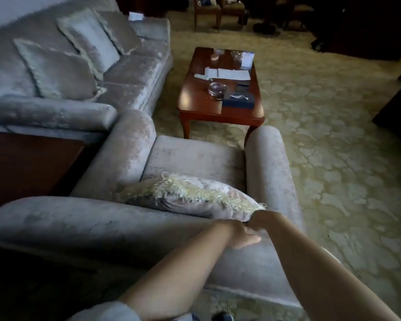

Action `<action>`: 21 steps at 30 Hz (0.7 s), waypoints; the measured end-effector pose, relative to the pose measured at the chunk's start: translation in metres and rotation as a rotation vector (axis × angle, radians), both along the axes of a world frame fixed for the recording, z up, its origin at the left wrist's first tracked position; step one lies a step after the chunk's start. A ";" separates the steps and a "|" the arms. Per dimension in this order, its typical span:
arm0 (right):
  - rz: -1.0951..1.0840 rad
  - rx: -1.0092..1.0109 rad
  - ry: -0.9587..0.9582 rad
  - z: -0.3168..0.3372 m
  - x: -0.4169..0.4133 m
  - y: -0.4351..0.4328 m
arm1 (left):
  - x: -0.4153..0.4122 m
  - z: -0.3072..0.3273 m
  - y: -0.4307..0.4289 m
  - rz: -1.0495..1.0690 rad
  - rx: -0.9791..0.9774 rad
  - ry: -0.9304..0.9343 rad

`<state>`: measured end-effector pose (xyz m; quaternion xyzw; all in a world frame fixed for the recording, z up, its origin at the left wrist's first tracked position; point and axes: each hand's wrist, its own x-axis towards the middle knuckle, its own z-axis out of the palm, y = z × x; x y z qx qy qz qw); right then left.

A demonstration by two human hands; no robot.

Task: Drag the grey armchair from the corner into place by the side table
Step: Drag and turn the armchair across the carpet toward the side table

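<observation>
The grey armchair (195, 158) stands on the patterned carpet (333, 158), seen from behind its backrest; one of its arms lies just beside the dark wooden side table (28, 167), and its front edge faces the near end of the coffee table (195, 105); a fringed cushion (202, 198) leans against the inner side of the backrest, toward its right end; the left hand (243, 237) lies on the top of the backrest near that right corner, thumb showing, fingers hidden under the other wrist, so its grip cannot be told; the right hand (256, 220) bends over the top edge behind the cushion's corner, fingers out of sight; the sofa (125, 72) runs along the far side of the side table.
</observation>
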<state>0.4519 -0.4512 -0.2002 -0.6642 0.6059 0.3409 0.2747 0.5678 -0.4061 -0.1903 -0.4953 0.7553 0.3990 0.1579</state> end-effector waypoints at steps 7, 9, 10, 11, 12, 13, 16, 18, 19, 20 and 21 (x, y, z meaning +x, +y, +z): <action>0.058 0.060 -0.201 0.020 0.217 -0.018 | 0.222 0.010 0.017 0.373 -0.190 -0.131; 0.099 -0.009 -0.240 0.021 0.277 -0.019 | 0.290 0.014 0.025 0.426 -0.277 -0.246; 0.135 -0.052 -0.290 0.023 0.308 -0.019 | 0.323 0.016 0.028 0.456 -0.305 -0.286; 0.163 -0.069 -0.348 0.022 0.338 -0.018 | 0.355 0.017 0.031 0.503 -0.316 -0.325; 0.163 -0.058 -0.395 0.023 0.368 -0.016 | 0.384 0.019 0.033 0.564 -0.313 -0.364; 0.170 -0.049 -0.418 0.024 0.397 -0.012 | 0.412 0.018 0.034 0.637 -0.295 -0.407; 0.222 -0.100 -0.449 0.024 0.469 0.000 | 0.474 0.015 0.041 0.906 -0.194 -0.492; 0.296 -0.108 -0.507 0.025 0.503 0.005 | 0.495 0.009 0.044 1.104 -0.135 -0.455; 0.315 -0.106 -0.536 0.025 0.519 0.006 | 0.500 0.008 0.044 1.189 -0.119 -0.416; 0.345 -0.110 -0.551 0.024 0.533 0.006 | 0.502 0.007 0.043 1.246 -0.115 -0.384; 0.340 -0.104 -0.584 0.024 0.544 0.006 | 0.501 0.007 0.043 1.257 -0.127 -0.377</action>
